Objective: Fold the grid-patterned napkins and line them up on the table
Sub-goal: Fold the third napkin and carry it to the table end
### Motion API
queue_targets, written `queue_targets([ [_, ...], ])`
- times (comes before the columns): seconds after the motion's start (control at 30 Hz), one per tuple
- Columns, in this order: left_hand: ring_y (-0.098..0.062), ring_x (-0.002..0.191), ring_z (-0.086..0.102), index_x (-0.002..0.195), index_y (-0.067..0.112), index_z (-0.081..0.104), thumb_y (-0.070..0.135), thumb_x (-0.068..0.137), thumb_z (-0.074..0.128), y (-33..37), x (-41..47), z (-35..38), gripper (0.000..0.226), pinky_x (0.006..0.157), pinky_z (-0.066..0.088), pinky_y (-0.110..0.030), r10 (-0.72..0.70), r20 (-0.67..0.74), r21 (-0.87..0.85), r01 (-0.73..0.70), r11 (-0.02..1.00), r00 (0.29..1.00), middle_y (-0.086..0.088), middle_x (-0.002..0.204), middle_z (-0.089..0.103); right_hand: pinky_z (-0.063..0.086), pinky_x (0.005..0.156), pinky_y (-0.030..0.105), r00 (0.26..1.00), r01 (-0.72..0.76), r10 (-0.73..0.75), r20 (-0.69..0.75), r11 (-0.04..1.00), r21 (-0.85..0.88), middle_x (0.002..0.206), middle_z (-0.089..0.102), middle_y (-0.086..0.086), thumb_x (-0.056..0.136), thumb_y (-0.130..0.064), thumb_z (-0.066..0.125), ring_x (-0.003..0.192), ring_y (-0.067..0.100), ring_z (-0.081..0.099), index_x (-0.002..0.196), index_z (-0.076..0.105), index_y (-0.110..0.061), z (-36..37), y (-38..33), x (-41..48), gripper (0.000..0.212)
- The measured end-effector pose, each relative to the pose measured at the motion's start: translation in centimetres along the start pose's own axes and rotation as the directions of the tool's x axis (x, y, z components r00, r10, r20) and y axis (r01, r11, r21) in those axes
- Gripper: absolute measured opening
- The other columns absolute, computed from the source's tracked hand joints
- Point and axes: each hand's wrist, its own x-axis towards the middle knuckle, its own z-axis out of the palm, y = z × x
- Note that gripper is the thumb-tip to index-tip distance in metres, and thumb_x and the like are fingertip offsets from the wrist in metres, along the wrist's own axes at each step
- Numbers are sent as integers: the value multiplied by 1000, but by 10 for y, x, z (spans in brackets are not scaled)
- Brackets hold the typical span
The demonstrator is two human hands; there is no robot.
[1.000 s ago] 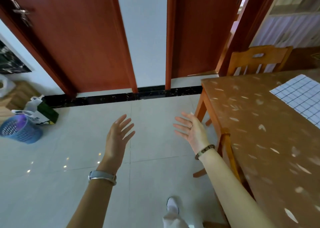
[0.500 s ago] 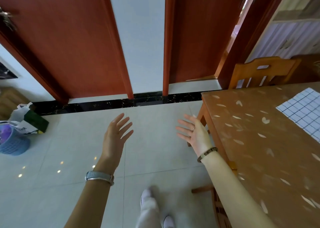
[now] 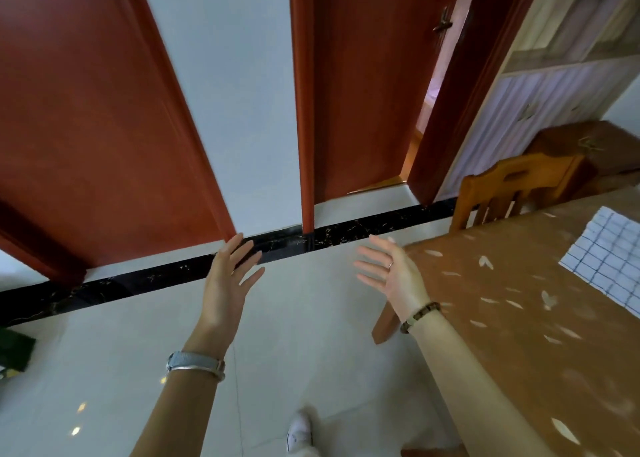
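A white napkin with a dark grid pattern lies flat on the brown leaf-patterned table at the right edge of the view, partly cut off. My left hand is raised over the floor with fingers spread, holding nothing. My right hand hovers near the table's left corner, fingers straight and empty. Both hands are well left of the napkin.
A wooden chair stands at the table's far side. Red-brown doors and a white wall stand ahead, with a black floor strip below. My foot in a white shoe is on the tiled floor.
The view has swung up and to the right; the basket and bags at the left have left the frame. The table and napkin appear nearer. Both hands stay open and empty.
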Motion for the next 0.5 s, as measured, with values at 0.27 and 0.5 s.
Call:
queue_targets([
  [0.27,-22,124,59,142,19,49,39,105,34,32,110,10,44,104,46,-44,-49,125,22,47,999,991,-5,137,59,54,88,38,993,41,-32,-110,996,76,119,67,8,101,-40,41,103,26,68,132,55,-17,33,-38,72,41],
  [0.5,-20,123,60,138,23,54,41,104,36,45,173,30,42,102,47,-43,-82,185,51,73,996,979,-2,134,63,54,82,33,986,67,-52,-159,994,87,123,65,8,102,-39,37,103,24,67,133,53,-17,42,-60,117,41],
])
